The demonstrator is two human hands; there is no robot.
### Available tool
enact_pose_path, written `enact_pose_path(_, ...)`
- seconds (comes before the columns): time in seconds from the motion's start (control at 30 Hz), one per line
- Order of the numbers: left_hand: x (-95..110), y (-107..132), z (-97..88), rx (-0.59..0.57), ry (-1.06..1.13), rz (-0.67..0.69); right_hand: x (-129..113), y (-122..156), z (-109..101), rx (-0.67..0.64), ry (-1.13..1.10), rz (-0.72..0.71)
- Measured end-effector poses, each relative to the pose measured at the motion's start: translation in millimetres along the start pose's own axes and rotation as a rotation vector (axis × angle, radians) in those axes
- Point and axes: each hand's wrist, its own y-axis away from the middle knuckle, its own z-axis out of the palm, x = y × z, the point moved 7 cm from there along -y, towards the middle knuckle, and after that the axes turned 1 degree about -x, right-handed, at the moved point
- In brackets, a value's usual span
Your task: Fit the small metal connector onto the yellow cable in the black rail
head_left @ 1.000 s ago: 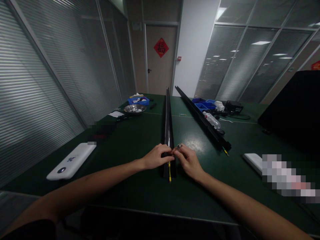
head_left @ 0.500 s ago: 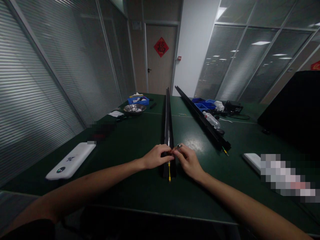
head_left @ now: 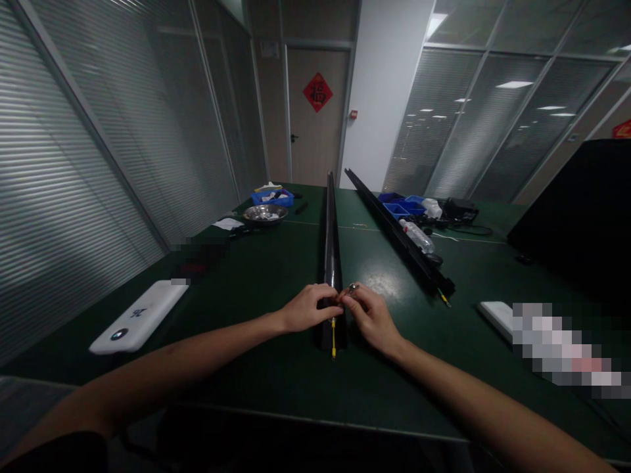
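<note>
On the dark green table [head_left: 256, 368], the left hand [head_left: 308, 309] curls its fingers [head_left: 329, 297] closed over the near end of the long black plastic rail [head_left: 331, 249], from which a thin yellow wire [head_left: 334, 338] juts out. Touching those fingertips, the right hand [head_left: 373, 320] pinches a small shiny metal part [head_left: 353, 288] just above the rail. Far back left, a round steel bowl [head_left: 266, 213] holds pale bits, a blue plastic tray [head_left: 273, 197] holds white scraps; the contents of the blue bins [head_left: 401, 207] at the right cannot be told.
</note>
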Motion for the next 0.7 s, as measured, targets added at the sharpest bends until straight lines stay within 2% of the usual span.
enact_pose_path(0.27,3.1,0.1,-1.1,0.009,0.010,0.015,-4.2,-0.4,0.4,-0.033,-0.037,-0.030)
enact_pose_path(0.5,1.2,0.0,-0.6,0.022,0.003,0.009,-1.4,0.4,-1.0,0.010,-0.018,-0.004)
enact_pose_path(0.7,1.9,0.1,0.0,0.011,-0.025,0.008,1.6,1.0,0.1,-0.006,-0.014,0.014)
